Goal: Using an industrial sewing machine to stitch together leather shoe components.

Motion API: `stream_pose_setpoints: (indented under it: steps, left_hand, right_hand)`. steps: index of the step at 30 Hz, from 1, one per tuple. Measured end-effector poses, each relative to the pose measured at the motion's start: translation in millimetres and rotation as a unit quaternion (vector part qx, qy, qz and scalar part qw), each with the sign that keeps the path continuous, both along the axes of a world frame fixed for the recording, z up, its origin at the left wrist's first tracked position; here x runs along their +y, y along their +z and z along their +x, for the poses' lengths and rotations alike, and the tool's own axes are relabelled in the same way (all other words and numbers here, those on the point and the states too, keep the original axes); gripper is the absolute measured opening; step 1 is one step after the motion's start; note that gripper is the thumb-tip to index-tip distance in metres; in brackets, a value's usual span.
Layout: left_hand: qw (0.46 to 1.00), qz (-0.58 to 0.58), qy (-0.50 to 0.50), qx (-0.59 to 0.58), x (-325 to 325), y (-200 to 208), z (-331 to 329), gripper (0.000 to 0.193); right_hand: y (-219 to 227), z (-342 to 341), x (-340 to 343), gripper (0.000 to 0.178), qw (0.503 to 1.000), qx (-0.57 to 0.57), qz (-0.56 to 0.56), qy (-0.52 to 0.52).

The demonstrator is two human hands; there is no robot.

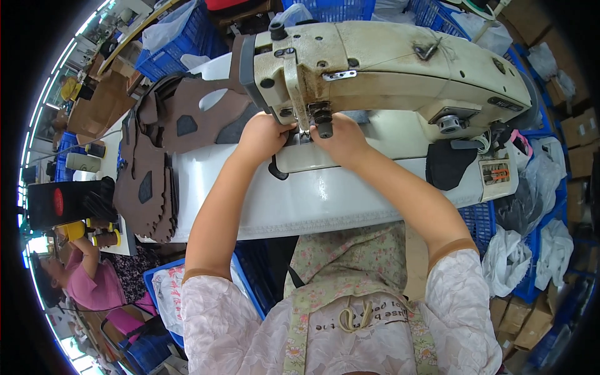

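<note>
A cream industrial sewing machine [381,62] stands in front of me on a white table. My left hand [262,136] is curled just left of the needle and presser foot [304,135], its fingertips at a small dark piece. On the other side, my right hand [342,139] is closed, its thumb beside the presser foot and its other fingers mostly behind the machine head. What the two hands pinch is largely hidden. Brown cut pieces with dark grey patches [215,109] lie left of the machine, close to my left hand, with more stacked [147,181] at the table's left end.
A black cloth piece [449,165] lies at the table's right, near a small tray [497,173]. Blue crates [181,47] with plastic bags surround the table. Thread cones [83,162] stand at left. Another person in pink [94,281] sits at far left.
</note>
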State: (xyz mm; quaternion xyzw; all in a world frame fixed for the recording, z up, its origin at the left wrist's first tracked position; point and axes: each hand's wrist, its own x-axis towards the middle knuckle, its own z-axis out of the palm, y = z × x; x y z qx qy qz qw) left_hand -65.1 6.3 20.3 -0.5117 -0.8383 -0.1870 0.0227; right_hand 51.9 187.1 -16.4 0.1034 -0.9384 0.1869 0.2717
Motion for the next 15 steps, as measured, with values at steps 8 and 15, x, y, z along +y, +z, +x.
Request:
stream_pose_setpoints:
  steps: [8,15]
  left_hand:
    - [1.0,0.015,0.007,-0.023,3,2,4,0.037]
    - [1.0,-0.019,0.013,-0.001,-10,-6,-8,0.036]
  right_hand:
    - [74,86,7,0.018,0.982,0.176,0.036,0.064]
    - [145,163,180,0.023,0.874,0.36,0.051,-0.323]
